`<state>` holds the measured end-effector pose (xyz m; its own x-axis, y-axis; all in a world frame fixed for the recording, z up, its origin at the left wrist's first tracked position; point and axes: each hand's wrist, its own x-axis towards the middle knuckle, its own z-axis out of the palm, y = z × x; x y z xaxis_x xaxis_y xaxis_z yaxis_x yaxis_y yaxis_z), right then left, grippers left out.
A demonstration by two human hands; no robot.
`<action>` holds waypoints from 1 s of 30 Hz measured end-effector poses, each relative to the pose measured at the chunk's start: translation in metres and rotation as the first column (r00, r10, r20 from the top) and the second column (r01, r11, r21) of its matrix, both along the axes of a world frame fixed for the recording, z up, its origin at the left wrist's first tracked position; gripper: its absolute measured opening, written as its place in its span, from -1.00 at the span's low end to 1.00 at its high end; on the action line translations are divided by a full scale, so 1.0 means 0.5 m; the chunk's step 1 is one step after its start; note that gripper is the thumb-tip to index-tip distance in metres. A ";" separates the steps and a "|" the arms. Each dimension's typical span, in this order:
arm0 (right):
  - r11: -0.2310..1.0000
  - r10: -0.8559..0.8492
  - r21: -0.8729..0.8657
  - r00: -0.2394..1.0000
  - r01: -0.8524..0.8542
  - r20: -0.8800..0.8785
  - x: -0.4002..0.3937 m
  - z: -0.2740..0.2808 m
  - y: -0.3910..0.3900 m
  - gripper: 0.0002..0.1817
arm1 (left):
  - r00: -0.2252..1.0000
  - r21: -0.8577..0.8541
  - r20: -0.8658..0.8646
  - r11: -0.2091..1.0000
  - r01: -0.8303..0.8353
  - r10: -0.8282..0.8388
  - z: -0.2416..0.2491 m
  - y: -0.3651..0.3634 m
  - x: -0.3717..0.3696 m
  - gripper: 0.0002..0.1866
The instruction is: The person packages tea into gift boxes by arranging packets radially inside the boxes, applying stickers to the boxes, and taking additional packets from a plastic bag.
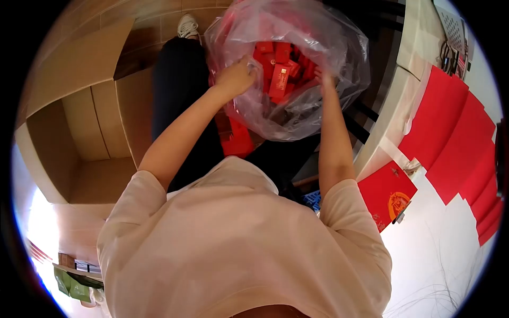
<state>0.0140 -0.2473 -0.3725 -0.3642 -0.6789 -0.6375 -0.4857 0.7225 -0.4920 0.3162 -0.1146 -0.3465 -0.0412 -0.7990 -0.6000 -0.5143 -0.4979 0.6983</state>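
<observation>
A large clear plastic bag [297,124] stands between my legs, its mouth spread. Inside lie several small red boxes [279,79] with gold print, heaped loosely. My left hand [236,78] is closed on the near-left rim of the bag, fingers gathered in the plastic. At the right side of the opening, my right hand [325,79] grips the plastic with its fingertips over the inner edge; it is slightly smeared by motion. Below the bag, a red box [237,142] sits on the floor beside my leg.
To my left stands an open cardboard box [101,159], flaps out. A white table [419,254] on my right bears overlapping red sheets [450,138] and a red printed folder [389,193] at its edge. Green packages [71,286] show at lower left.
</observation>
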 end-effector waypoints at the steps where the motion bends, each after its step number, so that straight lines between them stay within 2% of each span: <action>1: 1.000 -0.009 0.005 1.000 0.009 0.002 -0.017 -0.031 0.004 -0.51 | 1.000 0.005 0.002 1.000 0.009 -0.009 0.013 -0.006 0.002 -0.33; 2: 0.976 0.166 0.150 0.986 -0.161 -0.024 -0.024 -0.071 0.015 -0.48 | 0.995 0.057 0.080 0.997 0.058 -0.062 0.027 -0.006 0.006 -0.37; 3: 0.901 0.339 0.295 0.941 -0.318 -0.019 -0.023 -0.109 0.035 -0.44 | 0.981 0.114 0.156 0.988 0.101 -0.118 0.035 -0.007 0.010 -0.41; 4: 0.883 0.418 0.269 0.905 -0.384 -0.079 -0.006 -0.141 0.068 -0.41 | 0.978 0.123 0.164 0.987 0.107 -0.127 0.026 -0.006 0.008 -0.41; 5: 0.859 0.489 0.249 0.861 -0.448 -0.138 0.017 -0.170 0.108 -0.38 | 0.985 0.004 0.157 0.998 0.064 -0.064 0.012 0.000 0.004 -0.42; 6: 0.893 0.425 0.200 0.901 -0.402 -0.086 0.032 -0.188 0.146 -0.33 | 0.989 -0.115 0.145 0.993 0.020 -0.003 0.002 0.004 0.002 -0.44; 7: 0.915 0.398 0.145 0.903 -0.377 -0.161 0.063 -0.183 0.179 -0.36 | 0.987 -0.105 0.157 0.994 0.033 -0.016 0.000 0.001 0.003 -0.44; 8: 0.932 0.363 0.088 0.902 -0.352 -0.235 0.098 -0.166 0.207 -0.39 | 0.992 -0.125 -0.080 0.986 -0.111 0.102 0.001 -0.005 0.004 -0.48; 9: 0.936 0.351 0.092 0.909 -0.339 -0.224 0.127 -0.144 0.227 -0.39 | 0.926 -0.108 -0.314 0.961 -0.254 0.210 -0.001 -0.008 0.004 -0.52; 10: 0.943 0.305 -0.063 0.922 -0.328 -0.239 0.154 -0.118 0.241 -0.43 | 0.931 -0.106 -0.307 0.966 -0.237 0.195 -0.016 -0.002 0.001 -0.52; 11: 0.924 0.254 -0.221 0.934 -0.311 -0.253 0.180 -0.090 0.254 -0.46 | 0.814 0.148 -0.499 0.955 -0.258 0.298 -0.039 0.006 -0.005 -0.40; 12: 0.871 0.279 -0.311 0.904 -0.380 -0.324 0.204 -0.061 0.274 -0.50 | 0.648 0.394 -0.629 0.895 -0.211 0.429 -0.049 0.010 -0.012 -0.28; 13: 0.803 0.293 -0.391 0.869 -0.450 -0.399 0.227 -0.026 0.296 -0.54 | 0.653 0.389 -0.632 0.900 -0.198 0.417 -0.034 0.011 -0.019 -0.28; 15: 0.822 0.348 -0.396 0.911 -0.409 -0.220 0.274 0.064 0.331 -0.51 | 0.775 0.427 -0.517 0.894 -0.135 0.363 0.007 0.014 -0.036 -0.01; 16: 0.823 0.338 -0.400 0.914 -0.403 -0.225 0.290 0.087 0.354 -0.51 | 0.776 0.422 -0.522 0.898 -0.125 0.353 0.000 0.014 -0.042 -0.01; 18: 0.781 0.422 -0.463 0.901 -0.419 -0.103 0.309 0.113 0.388 -0.52 | 0.762 0.477 -0.527 0.873 -0.102 0.377 -0.013 0.016 -0.047 0.06; 19: 0.781 0.418 -0.466 0.903 -0.415 -0.103 0.306 0.117 0.393 -0.52 | 0.723 0.483 -0.543 0.863 -0.147 0.427 -0.011 0.019 -0.047 0.06; 20: 0.723 0.475 -0.523 0.875 -0.451 -0.098 0.303 0.120 0.396 -0.49 | 0.725 0.483 -0.542 0.864 -0.146 0.425 -0.008 0.025 -0.047 0.06; 21: 0.659 0.531 -0.577 0.842 -0.482 -0.096 0.302 0.125 0.394 -0.45 | 0.665 0.506 -0.574 0.846 -0.171 0.478 0.007 0.026 -0.046 0.00; 22: 0.660 0.532 -0.577 0.842 -0.480 -0.091 0.299 0.128 0.389 -0.45 | 0.599 0.531 -0.601 0.824 -0.197 0.530 0.014 0.027 -0.043 -0.06; 23: 0.550 0.640 -0.609 0.757 -0.572 -0.133 0.293 0.132 0.382 -0.52 | 0.600 0.535 -0.595 0.820 -0.201 0.535 -0.001 0.032 -0.039 -0.06; 24: 0.427 0.732 -0.631 0.657 -0.647 -0.179 0.285 0.137 0.376 -0.57 | 0.573 0.531 -0.624 0.826 -0.190 0.532 -0.028 0.040 -0.035 -0.31; 25: 0.431 0.734 -0.630 0.657 -0.646 -0.172 0.271 0.128 0.368 -0.57 | 0.546 0.524 -0.652 0.833 -0.178 0.526 -0.037 0.042 -0.030 -0.55; 26: 0.380 0.782 -0.646 0.603 -0.661 -0.157 0.255 0.106 0.351 -0.61 | 0.548 0.526 -0.647 0.831 -0.181 0.530 -0.045 0.044 -0.029 -0.55; 27: 0.328 0.826 -0.663 0.545 -0.673 -0.144 0.243 0.076 0.333 -0.65 | 0.539 0.582 -0.579 0.773 -0.252 0.612 -0.044 0.041 -0.028 -0.65; 28: 0.512 0.744 -0.609 0.667 -0.605 -0.037 0.234 0.031 0.312 -0.66 | 0.523 0.631 -0.504 0.706 -0.321 0.687 -0.041 0.041 -0.028 -0.74; 29: 0.676 0.631 -0.531 0.774 -0.511 0.058 0.231 -0.015 0.285 -0.67 | 0.526 0.634 -0.496 0.702 -0.324 0.691 -0.033 0.040 -0.028 -0.74; 30: 0.686 0.584 -0.472 0.806 -0.553 -0.095 0.235 -0.049 0.252 -0.63 | 0.510 0.624 -0.487 0.691 -0.364 0.709 -0.021 0.036 -0.027 -0.74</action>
